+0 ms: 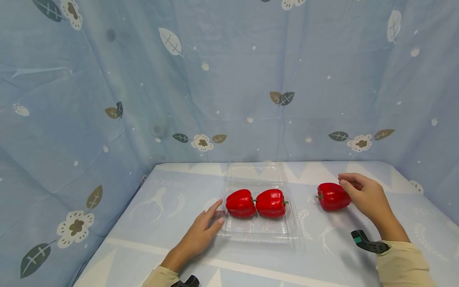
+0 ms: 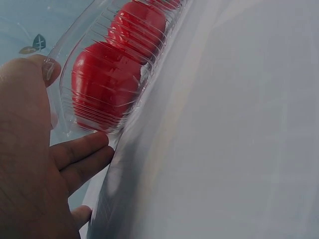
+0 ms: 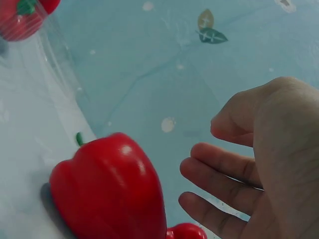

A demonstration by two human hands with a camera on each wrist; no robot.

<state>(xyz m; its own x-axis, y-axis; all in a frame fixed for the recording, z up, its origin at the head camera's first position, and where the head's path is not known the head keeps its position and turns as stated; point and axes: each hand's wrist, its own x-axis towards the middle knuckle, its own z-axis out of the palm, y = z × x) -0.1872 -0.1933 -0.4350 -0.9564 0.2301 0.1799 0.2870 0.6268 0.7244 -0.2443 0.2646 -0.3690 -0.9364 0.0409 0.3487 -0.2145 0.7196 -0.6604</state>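
Observation:
Two red bell peppers [image 1: 271,203] lie side by side in a clear plastic clamshell box [image 1: 251,228], its lid [image 1: 254,173] folded back behind it. My left hand [image 1: 199,234] is at the box's left edge, with thumb and fingers spread. In the left wrist view, the thumb touches the rim and two fingertips lie close beneath the wall. A third red bell pepper [image 1: 331,196] lies on its side to the right of the box, stem pointing left. Just beyond its right end is my right hand [image 1: 369,199], fingers loosely bent; the right wrist view shows a gap between them.
A pale patterned cloth [image 1: 143,239] covers the table. Blue curtains [image 1: 229,79] with leaves and flowers hang behind and at both sides. In the right wrist view, a small red rounded shape [image 3: 187,231] shows behind the loose pepper, its kind unclear.

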